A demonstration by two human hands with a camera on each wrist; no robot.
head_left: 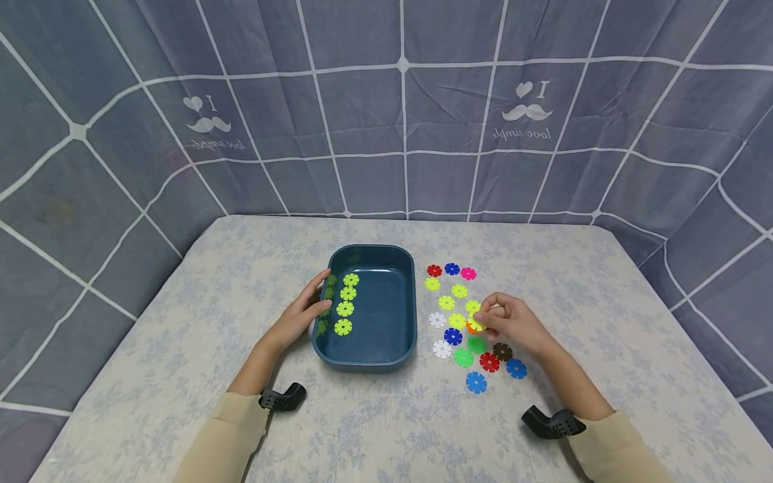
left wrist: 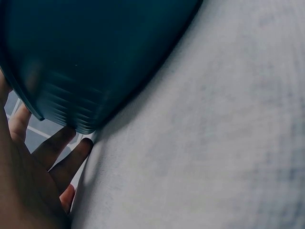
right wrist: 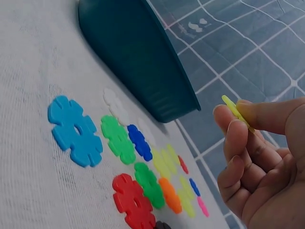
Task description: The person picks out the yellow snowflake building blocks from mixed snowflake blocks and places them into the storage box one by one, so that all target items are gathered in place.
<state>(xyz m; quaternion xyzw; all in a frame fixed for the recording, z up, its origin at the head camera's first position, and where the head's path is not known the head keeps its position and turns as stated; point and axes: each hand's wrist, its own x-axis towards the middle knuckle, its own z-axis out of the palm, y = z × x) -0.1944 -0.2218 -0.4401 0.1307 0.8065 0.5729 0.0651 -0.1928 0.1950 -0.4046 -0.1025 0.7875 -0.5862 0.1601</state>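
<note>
Outspread left hand [head_left: 296, 320] against the left edge of the tray [head_left: 386, 312], right hand [head_left: 513, 322] with pinched yellow disc [right wrist: 230, 105]

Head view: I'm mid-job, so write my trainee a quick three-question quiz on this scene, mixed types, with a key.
1. How many yellow discs lie on the floor of the blue tray?
2. True or false: in the head view, the left hand touches the right side of the blue tray.
3. What colour is the disc that the right hand pinches? A: white. B: yellow. C: pink.

Key:
1. Four, in a column.
2. False; it touches the left side.
3. B, yellow.
</note>
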